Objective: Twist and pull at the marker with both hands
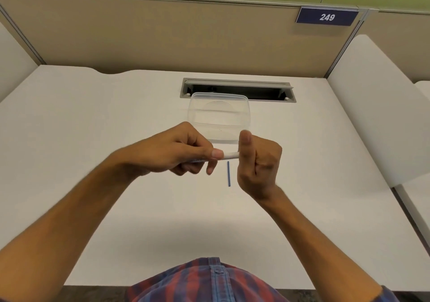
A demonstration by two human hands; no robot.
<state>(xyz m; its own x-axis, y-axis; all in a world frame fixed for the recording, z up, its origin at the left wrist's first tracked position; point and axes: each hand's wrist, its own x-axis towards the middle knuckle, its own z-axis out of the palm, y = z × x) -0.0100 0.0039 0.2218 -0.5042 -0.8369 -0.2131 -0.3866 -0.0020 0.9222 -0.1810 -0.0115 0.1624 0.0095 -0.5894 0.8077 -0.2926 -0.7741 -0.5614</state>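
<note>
**Pen barrel held between both hands above the surface**

Pen barrel (229, 155), pale and slim, lies roughly level in the air between my two hands, just above the white surface (93, 120). My left hand (176, 152) has its grip closed on the barrel's left part: the thumb lies along the top, its nail showing, and the fingers curl underneath, with a bluish stretch of the barrel peeping out below the thumb. My right hand (258, 162) is fisted at the barrel's right end, thumb pointing up and fingers curled in; the tip of the barrel meets that hand at the base of the thumb, and I cannot tell whether that grip actually closes on it or only touches it.

Directly below the gap between the hands, a thin blue refill (228, 173) lies on the surface, pointing away from me, touched by neither hand. Just behind the hands sits a clear plastic container (218, 115), its near edge partly hidden by my knuckles. Behind it, a cable slot (237, 90) is cut into the surface, its flap open. A beige partition (162, 34) rises at the back, carrying a dark blue sign (327, 17) reading 249. My plaid shirt (209, 280) shows at the bottom edge.
</note>
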